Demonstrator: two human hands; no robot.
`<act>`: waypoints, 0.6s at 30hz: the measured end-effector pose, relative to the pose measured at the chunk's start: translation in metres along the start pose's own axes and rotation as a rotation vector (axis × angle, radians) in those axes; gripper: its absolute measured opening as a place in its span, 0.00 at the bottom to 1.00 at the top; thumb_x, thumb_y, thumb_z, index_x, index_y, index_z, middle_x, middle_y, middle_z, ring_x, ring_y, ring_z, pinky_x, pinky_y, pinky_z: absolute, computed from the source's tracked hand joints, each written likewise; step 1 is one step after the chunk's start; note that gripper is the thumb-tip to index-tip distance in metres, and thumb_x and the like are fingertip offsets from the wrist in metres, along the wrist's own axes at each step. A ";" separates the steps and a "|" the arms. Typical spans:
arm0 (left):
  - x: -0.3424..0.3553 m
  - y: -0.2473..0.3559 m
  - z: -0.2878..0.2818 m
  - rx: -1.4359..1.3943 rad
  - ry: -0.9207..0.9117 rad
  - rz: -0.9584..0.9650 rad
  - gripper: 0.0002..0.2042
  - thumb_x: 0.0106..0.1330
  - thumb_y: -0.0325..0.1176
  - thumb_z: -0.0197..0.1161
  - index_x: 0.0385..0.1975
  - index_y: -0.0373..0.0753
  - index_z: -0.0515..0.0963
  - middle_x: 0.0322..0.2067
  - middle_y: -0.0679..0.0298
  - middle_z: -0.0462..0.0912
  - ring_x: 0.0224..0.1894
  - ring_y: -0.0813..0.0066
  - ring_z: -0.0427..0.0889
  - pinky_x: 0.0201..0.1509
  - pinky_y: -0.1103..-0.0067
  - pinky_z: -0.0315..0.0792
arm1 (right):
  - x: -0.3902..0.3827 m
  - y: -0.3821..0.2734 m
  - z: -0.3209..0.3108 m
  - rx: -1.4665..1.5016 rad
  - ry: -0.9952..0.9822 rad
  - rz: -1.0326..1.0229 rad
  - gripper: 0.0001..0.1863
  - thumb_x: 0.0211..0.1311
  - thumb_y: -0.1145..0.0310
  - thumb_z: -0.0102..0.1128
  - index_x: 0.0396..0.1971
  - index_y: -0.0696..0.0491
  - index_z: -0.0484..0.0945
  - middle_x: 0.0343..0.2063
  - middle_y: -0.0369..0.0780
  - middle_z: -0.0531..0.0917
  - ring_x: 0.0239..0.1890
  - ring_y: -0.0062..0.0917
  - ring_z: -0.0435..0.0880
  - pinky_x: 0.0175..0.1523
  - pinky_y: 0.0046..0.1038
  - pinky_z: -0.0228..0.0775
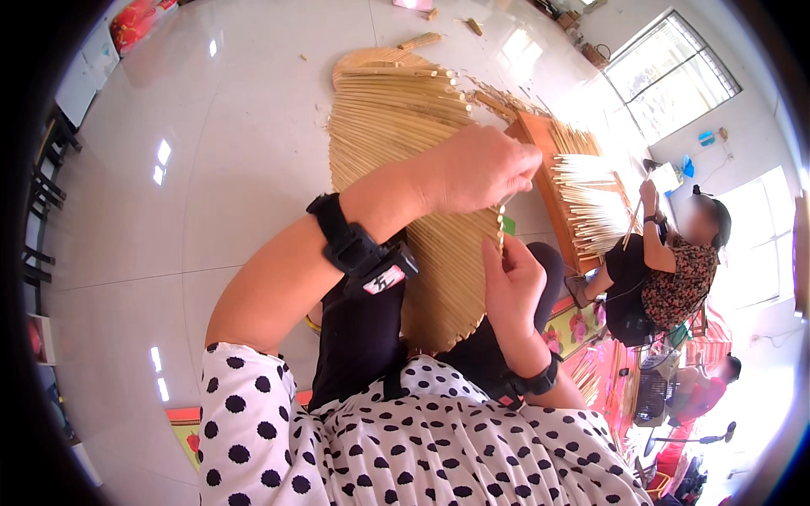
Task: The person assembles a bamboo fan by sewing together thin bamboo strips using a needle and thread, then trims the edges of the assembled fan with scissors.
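A long woven mat of straw-coloured reeds (396, 126) stretches from my lap out over the floor. My left hand (485, 169) is raised over its right edge, fingers pinched on something thin and pale, perhaps a cord, too small to make out. Just below, my right hand (515, 282) grips the mat's edge, where the cut reed ends show in a row. Both wrists wear black straps, and the mat rests against my dark-trousered legs.
An orange-brown board (531, 143) with pale reeds stands right, beside a seated co-worker (675, 278) holding strips; another person (700, 388) sits farther back. Loose reed scraps (498, 97) lie beyond the mat. Dark stools (51, 169) line the left side; a floral floor mat (574, 329) lies right.
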State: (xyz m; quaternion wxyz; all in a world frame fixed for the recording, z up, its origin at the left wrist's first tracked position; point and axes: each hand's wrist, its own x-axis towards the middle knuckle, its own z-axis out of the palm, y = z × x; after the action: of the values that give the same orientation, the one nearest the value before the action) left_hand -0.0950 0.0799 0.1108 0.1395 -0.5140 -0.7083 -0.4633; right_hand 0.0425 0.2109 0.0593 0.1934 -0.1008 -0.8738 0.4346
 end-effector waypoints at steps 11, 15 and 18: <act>0.006 0.009 0.001 -0.061 -0.044 -0.012 0.06 0.63 0.31 0.59 0.26 0.38 0.71 0.20 0.60 0.77 0.29 0.57 0.77 0.33 0.66 0.71 | 0.019 -0.031 -0.013 -0.245 -0.116 -0.070 0.12 0.57 0.68 0.65 0.26 0.61 0.75 0.13 0.40 0.75 0.16 0.17 0.76 0.23 0.25 0.65; 0.006 0.005 0.001 0.009 -0.004 0.051 0.05 0.62 0.31 0.60 0.27 0.38 0.73 0.23 0.60 0.78 0.29 0.57 0.78 0.34 0.65 0.72 | 0.020 -0.026 -0.008 -0.311 -0.025 -0.302 0.15 0.59 0.67 0.64 0.18 0.59 0.71 0.10 0.43 0.65 0.13 0.18 0.66 0.20 0.28 0.58; -0.002 -0.004 -0.001 0.108 0.233 0.196 0.04 0.62 0.30 0.61 0.30 0.37 0.74 0.27 0.60 0.79 0.30 0.58 0.79 0.35 0.66 0.73 | 0.024 -0.013 -0.021 -0.284 0.025 -0.244 0.17 0.61 0.69 0.63 0.17 0.60 0.68 0.10 0.36 0.63 0.17 0.13 0.58 0.20 0.24 0.51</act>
State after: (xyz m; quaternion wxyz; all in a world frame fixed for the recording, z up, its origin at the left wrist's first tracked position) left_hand -0.0975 0.0782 0.1079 0.2925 -0.5152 -0.6577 -0.4653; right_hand 0.0300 0.2264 0.0871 0.2394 -0.0256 -0.9297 0.2787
